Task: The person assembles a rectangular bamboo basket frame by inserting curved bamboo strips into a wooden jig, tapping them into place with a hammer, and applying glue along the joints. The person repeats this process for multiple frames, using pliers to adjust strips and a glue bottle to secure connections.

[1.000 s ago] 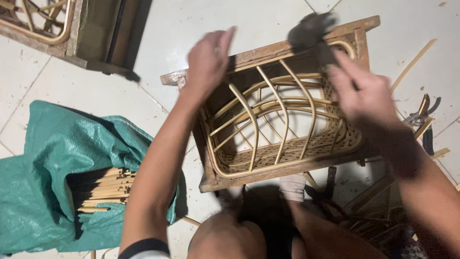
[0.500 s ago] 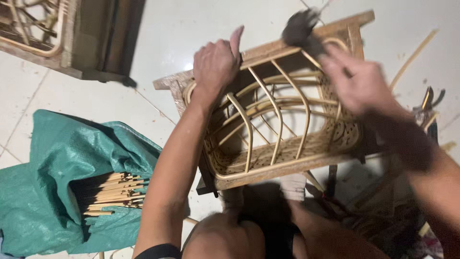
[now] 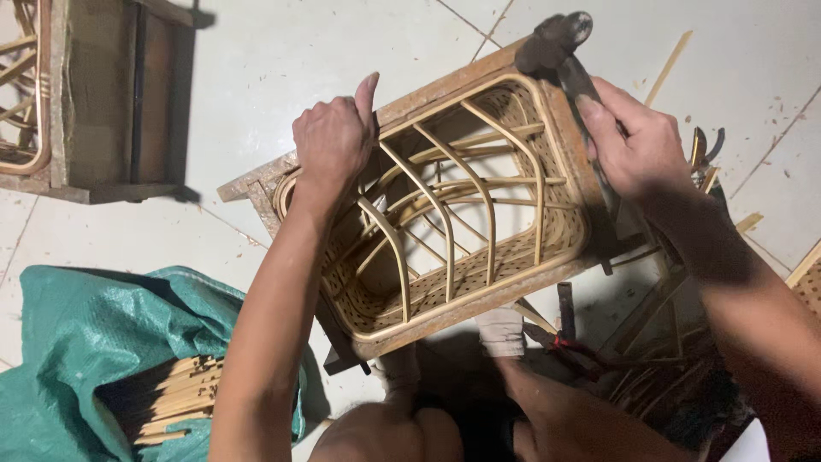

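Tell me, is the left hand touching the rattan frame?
Touching. The head view shows the left hand closed over the upper wooden rail of the rattan frame, with no gap, while the right hand holds a hammer.

Open tiled floor (image 3: 282,77) lies above the rattan frame (image 3: 445,214), clear between it and the wooden crate (image 3: 103,103) at upper left. On the left the green sack (image 3: 94,342) of cane sticks (image 3: 175,398) crowds the lower floor, just beside the left forearm. To the right it is tight: pliers (image 3: 705,154), cane offcuts (image 3: 667,60) and dark scrap (image 3: 667,376) hem in the right hand (image 3: 637,145) and its hammer (image 3: 556,43).
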